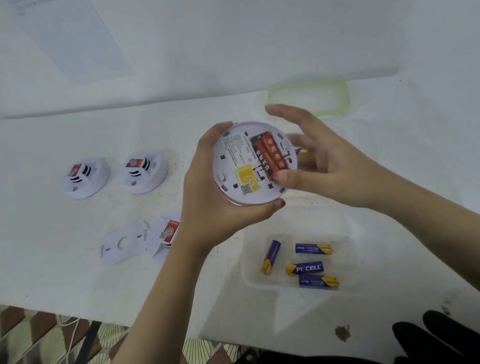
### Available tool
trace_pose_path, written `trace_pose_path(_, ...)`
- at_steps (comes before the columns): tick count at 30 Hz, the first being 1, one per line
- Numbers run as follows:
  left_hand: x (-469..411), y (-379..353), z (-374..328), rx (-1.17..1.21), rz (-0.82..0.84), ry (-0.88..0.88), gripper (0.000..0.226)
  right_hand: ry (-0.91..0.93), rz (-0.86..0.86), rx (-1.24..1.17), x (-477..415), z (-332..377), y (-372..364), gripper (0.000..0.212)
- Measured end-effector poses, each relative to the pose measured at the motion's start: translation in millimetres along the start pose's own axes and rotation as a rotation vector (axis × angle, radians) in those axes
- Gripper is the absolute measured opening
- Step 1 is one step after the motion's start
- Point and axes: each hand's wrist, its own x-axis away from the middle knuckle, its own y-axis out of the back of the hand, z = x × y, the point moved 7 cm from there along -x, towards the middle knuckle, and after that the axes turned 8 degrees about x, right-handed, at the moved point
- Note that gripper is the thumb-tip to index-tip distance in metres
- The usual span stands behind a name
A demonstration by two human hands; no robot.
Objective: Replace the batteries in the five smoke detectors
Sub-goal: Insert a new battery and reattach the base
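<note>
Two red batteries (268,156) sit in the smoke detector (237,155) that the left hand (204,191) grips by its rim above the table (48,261). The right hand (319,158) has its fingers spread, thumb tip on one battery's near end. The blue batteries (304,268) are just lying in a clear tub (246,273) nearer.

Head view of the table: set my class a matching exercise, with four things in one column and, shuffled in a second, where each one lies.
Column one
1. red batteries
2. blue batteries
3. green-rimmed lid
4. mounting plate

Column two
A. flat on the table, left of the left hand
B. in the clear tub
C. in the smoke detector that hand holds
D. at the table's far side

Pairs: 1-C, 2-B, 3-D, 4-A
</note>
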Motion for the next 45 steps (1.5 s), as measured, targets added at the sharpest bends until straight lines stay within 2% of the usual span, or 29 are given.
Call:
trace_pose_path(3, 3, 0, -5, 0.014, 0.013, -0.020, 0.089, -0.049, 0.089, -0.226, 2, 5, -10, 0.071)
trace_pose_path(8, 7, 7, -6, 0.022, 0.009, -0.023, 0.090, -0.062, 0.073, -0.366, -4, 8, -16, 0.069)
trace_pose_path(18, 11, 30, -4, -0.048, -0.029, -0.017, 0.090, -0.109, 0.039, -0.367, -23, 21, -36, 0.069)
trace_pose_path(24, 12, 61, 9, -0.103, -0.026, -0.023, 0.097, -0.144, -0.010, -0.311, -37, 29, -56, 0.068)
trace_pose_path(34, 23, 130, 30, -0.034, -0.011, -0.001, 0.094, -0.190, -0.078, -0.269, -69, 49, -117, 0.070)
trace_pose_path(42, 45, 208, 79, -0.080, -0.021, 0.027, 0.097, -0.210, -0.063, 0.003, -97, 54, -191, 0.048)
trace_pose_path(45, 54, 238, 102, -0.094, -0.043, 0.070, 0.098, -0.034, 0.005, 0.429, -101, 58, -217, 0.049)
